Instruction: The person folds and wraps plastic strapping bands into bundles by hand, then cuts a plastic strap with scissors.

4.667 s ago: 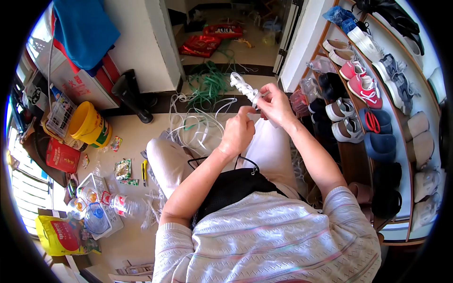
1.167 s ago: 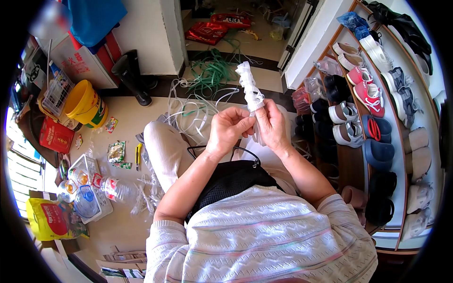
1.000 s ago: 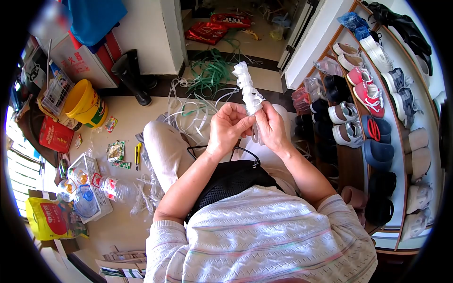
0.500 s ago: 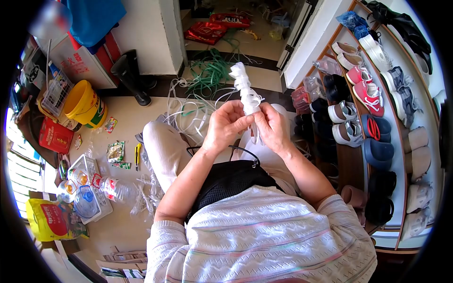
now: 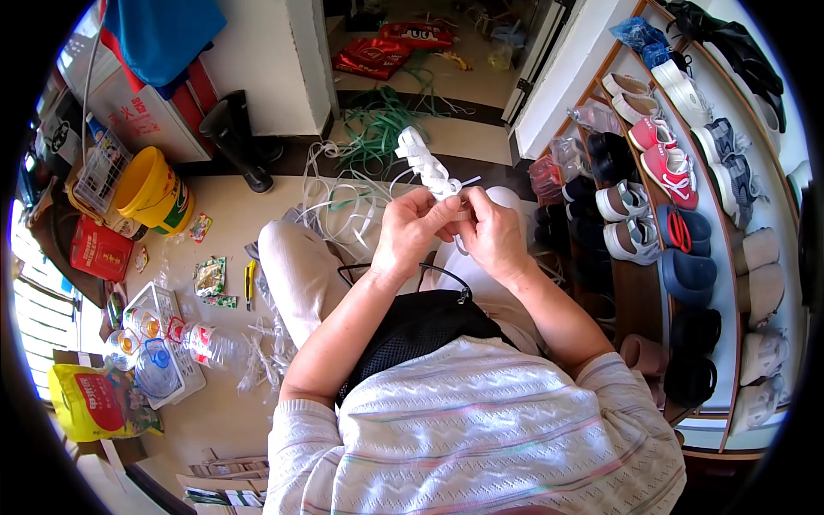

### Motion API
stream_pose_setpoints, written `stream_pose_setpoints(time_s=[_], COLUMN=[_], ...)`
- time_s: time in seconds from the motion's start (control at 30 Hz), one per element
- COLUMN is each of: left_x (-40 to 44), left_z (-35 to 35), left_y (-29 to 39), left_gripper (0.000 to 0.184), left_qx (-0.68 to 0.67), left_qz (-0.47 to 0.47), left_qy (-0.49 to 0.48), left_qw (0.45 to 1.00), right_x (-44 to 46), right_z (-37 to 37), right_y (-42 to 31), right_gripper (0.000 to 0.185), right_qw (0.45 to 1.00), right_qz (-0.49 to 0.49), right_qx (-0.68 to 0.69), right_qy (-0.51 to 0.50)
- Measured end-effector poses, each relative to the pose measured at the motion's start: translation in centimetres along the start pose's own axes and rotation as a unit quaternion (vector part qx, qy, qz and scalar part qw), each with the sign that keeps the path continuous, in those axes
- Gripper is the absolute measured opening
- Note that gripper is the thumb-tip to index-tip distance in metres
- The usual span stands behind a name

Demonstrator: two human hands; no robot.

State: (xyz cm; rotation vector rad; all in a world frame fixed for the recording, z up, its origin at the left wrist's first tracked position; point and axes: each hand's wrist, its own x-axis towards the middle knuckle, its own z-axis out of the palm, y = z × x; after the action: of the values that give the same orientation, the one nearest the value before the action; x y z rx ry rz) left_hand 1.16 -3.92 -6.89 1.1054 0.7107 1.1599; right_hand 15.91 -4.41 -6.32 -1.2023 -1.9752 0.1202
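A braided piece of white plastic strapping (image 5: 422, 163) points up and to the left from between my hands, above my lap. My left hand (image 5: 414, 227) is closed around its lower end, thumb on top. My right hand (image 5: 491, 230) pinches a strip end at the base of the braid, its fingers touching those of the left. One short strip end juts out to the right above the right hand, and a loop hangs below the fingers. Loose white strips (image 5: 348, 202) and a tangle of green strapping (image 5: 382, 129) lie on the floor ahead.
Shoe shelves (image 5: 639, 296) line the right side. At left are a yellow bucket (image 5: 154, 190), a white basket (image 5: 182, 356) with plastic bottles, a yellow utility knife (image 5: 250, 283), and black boots (image 5: 236, 142). Red bags (image 5: 373, 57) lie beyond the doorway.
The braid has tilted further left and turned in my hands. My right fingers have shifted from pressing its base to pinching a strip there.
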Motion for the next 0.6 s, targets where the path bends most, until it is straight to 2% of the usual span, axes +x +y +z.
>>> stream_pose_setpoints(time_s=[0.07,0.17,0.27,0.37,0.43,0.53,0.6], left_x=[0.0,-0.1,0.0,0.0,0.0,-0.1,-0.1], left_z=[0.0,-0.3,-1.1,-1.3,-1.1,-0.8,-1.0], left_y=[-0.2,-0.2,-0.1,-0.1,-0.1,0.0,0.0], left_gripper=[0.028,0.029,0.029,0.029,0.029,0.029,0.03], left_qx=[-0.007,-0.03,-0.054,-0.069,-0.088,-0.159,-0.147], left_qz=[0.0,-0.001,-0.012,-0.018,-0.016,-0.024,-0.021], left_qy=[-0.001,-0.021,-0.04,-0.057,-0.067,-0.076,-0.081], left_qw=[1.0,0.999,0.998,0.996,0.994,0.984,0.986], right_x=[0.0,0.4,1.0,1.6,1.9,1.8,1.6], right_z=[-0.2,-1.3,-2.8,-3.7,-3.7,-3.3,-3.1], right_y=[0.1,-0.3,-0.3,-0.5,-0.6,-1.1,-1.2], right_gripper=[0.026,0.032,0.035,0.031,0.024,0.019,0.015], right_qw=[1.0,0.992,0.957,0.964,0.987,0.995,0.994], right_qz=[0.006,0.066,0.082,0.049,-0.016,-0.069,-0.103], right_qx=[0.019,0.065,0.226,0.217,0.136,0.075,0.029], right_qy=[-0.013,-0.087,-0.164,-0.147,-0.084,-0.016,0.015])
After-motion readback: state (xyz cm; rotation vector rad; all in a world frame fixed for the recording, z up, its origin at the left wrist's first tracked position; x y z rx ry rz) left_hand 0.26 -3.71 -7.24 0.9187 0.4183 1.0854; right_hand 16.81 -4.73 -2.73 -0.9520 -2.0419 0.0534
